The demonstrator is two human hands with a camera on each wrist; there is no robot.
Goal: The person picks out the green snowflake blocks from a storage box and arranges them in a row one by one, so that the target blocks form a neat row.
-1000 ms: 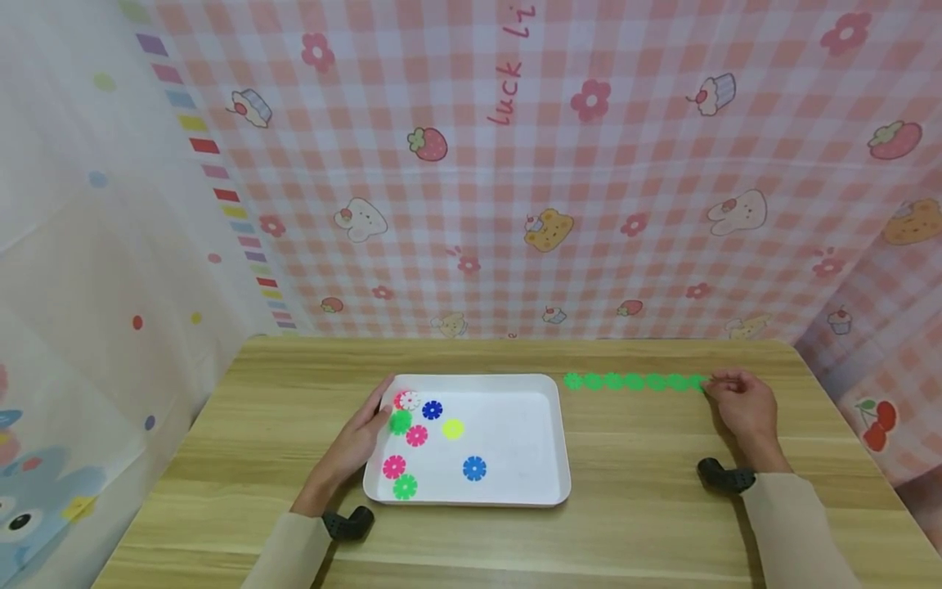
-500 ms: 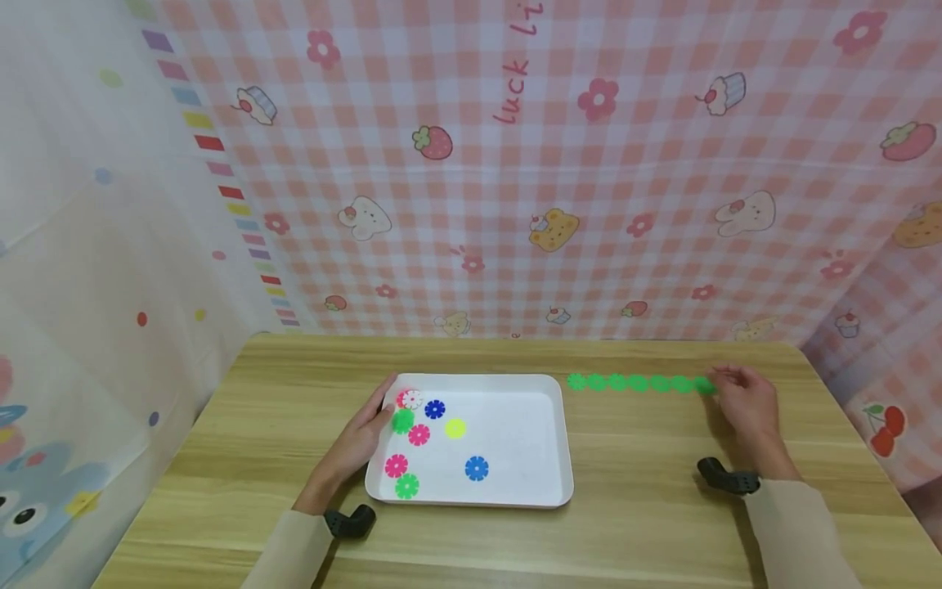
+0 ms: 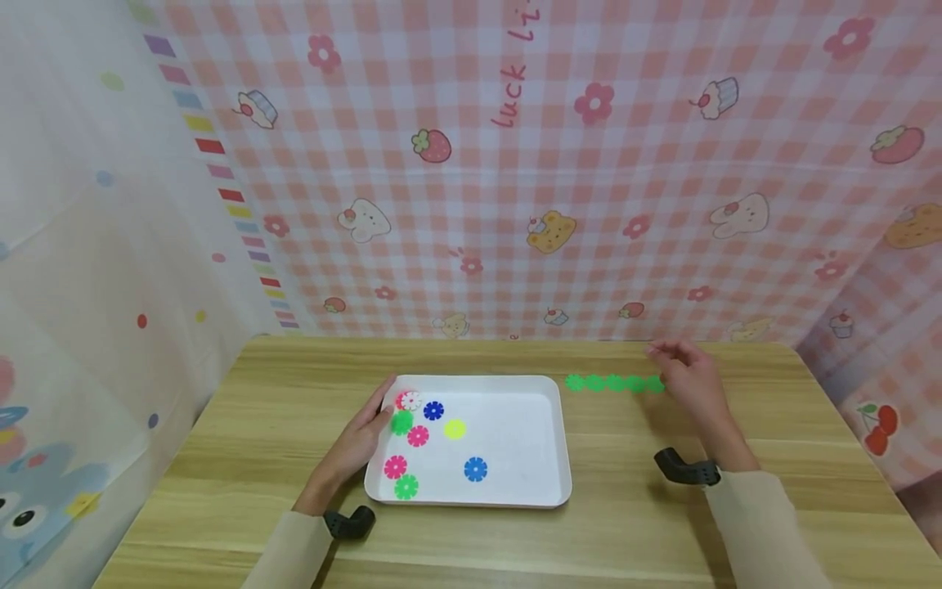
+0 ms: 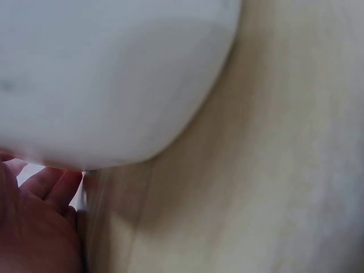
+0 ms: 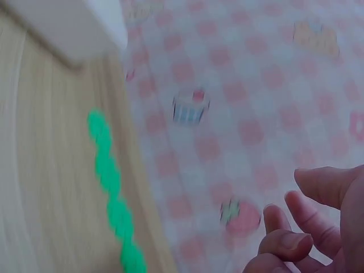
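My left hand (image 3: 355, 440) grips the left side of a white tray (image 3: 518, 446), its thumb over the rim. In the left wrist view, fingers (image 4: 54, 185) show at the tray's edge. Flat notched plastic snowflake discs lie in the tray, among them a yellow disc (image 3: 455, 429), a blue disc (image 3: 475, 469) and a green disc (image 3: 406, 487). Right of the tray runs a row of green snowflake discs (image 3: 614, 383). Above its right end hovers my right hand (image 3: 695, 384), hiding the rest of the row. The right wrist view shows its thumb and fingers apart, holding nothing.
The wooden table (image 3: 611, 532) meets a pink checked cloth (image 3: 471, 204) hanging along its back edge. A white dotted cloth (image 3: 110, 245) hangs on the left. Both wrists wear black camera mounts, the right mount (image 3: 686, 468) standing over the table.
My right hand has left the far right end of the green row, rising and moving left over it. The left hand and the tray have stayed in place.
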